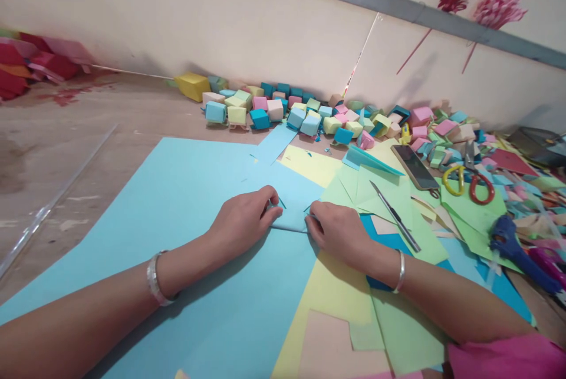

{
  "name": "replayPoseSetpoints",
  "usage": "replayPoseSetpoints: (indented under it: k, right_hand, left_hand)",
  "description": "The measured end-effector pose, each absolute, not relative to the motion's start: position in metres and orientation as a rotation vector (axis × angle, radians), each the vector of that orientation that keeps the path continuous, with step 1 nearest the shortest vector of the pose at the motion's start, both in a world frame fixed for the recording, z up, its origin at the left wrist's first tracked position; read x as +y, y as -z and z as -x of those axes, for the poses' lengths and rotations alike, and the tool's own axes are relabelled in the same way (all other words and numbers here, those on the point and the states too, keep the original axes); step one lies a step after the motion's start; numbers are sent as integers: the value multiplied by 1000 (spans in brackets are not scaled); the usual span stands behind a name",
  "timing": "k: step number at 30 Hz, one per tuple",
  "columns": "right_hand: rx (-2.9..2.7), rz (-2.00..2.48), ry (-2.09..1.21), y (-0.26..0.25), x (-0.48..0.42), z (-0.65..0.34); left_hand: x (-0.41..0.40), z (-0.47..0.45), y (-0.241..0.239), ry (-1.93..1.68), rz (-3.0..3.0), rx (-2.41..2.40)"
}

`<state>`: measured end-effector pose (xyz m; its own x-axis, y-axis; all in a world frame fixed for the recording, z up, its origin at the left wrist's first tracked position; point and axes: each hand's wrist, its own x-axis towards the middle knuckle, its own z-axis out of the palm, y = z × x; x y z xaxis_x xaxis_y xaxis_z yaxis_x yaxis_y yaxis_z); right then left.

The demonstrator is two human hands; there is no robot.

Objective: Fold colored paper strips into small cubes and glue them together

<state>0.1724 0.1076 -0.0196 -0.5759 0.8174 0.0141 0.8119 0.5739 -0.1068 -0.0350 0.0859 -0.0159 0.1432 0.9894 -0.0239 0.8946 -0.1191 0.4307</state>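
Both Hands On The Blue Fold!

Right in the centre of the frame, here's the folded light-blue paper [292,213], lying over a large light-blue sheet [190,202], and both hands are on it! The left hand [250,215] has its grip pinched at the fold's left end, thumb and forefinger close together. Across the crease, the right hand [339,233] grasps the right end, fingers curled at the edge. Right of centre, a craft knife [397,219] lies slantwise over pale green paper [370,195], a phone [414,167] just beyond, and scissors [469,156] with one yellow and one red handle near that. A blue glue gun [515,246] sits at the right edge. Small paper boxes [275,109] crowd the upper middle, along the wall [132,13], and look, a pink flower [499,7], upper right!
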Motion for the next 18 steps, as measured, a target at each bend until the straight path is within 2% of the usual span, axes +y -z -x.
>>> replayPoseSetpoints:
  k: [10, 18]
  right_hand:
    - [-2794, 1504, -56, 14, 107, -168]
    - [-2640, 1099, 56, 24, 120, -178]
  left_hand:
    - [86, 36, 19, -340, -2255, 1823]
    - [93, 42, 25, -577, -2479, 1563]
